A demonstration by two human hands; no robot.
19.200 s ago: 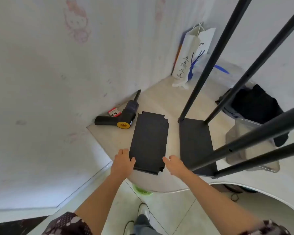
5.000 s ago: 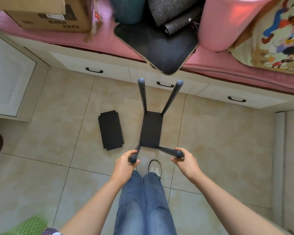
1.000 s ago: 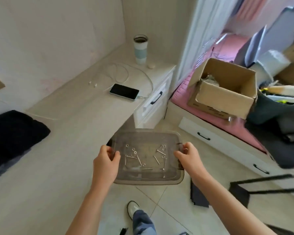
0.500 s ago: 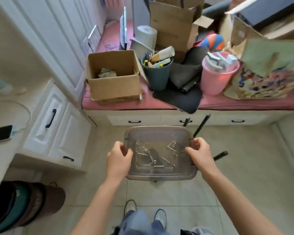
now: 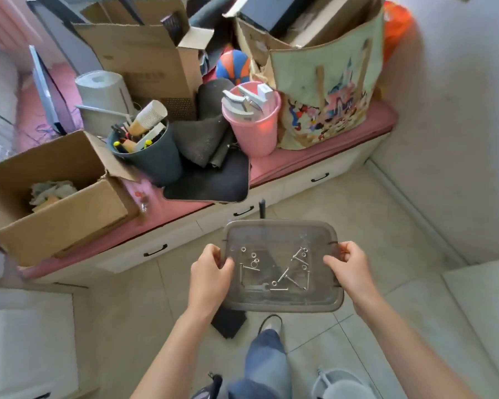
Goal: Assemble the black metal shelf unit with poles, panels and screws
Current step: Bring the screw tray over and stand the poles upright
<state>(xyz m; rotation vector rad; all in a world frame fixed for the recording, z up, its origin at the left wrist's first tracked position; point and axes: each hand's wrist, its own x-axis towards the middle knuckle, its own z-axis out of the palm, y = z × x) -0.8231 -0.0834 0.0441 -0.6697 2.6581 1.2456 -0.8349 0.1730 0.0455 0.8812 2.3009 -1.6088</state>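
I carry a clear grey plastic tray (image 5: 283, 305) level in front of me, over the tiled floor. My left hand (image 5: 211, 273) grips its left edge and my right hand (image 5: 347, 267) grips its right edge. Several silver screws (image 5: 293, 279), washers and a small wrench lie loose inside it. A corner of a black shelf panel (image 5: 228, 322) shows on the floor below the tray. The tip of one black pole (image 5: 262, 208) sticks up just beyond the tray's far rim. The rest of the shelf frame is hidden under the tray.
A pink-cushioned bench (image 5: 314, 156) with white drawers runs across ahead, piled with cardboard boxes (image 5: 55, 194), a dark bucket (image 5: 153, 156), a pink bucket (image 5: 254, 128) and a printed tote bag (image 5: 326, 93). A white cabinet (image 5: 29, 341) stands at left, a wall at right.
I have turned right with the tray held in both hands; the bench clutter has slid left and nearer, and the wall now shows at right. My grip on the tray is unchanged.
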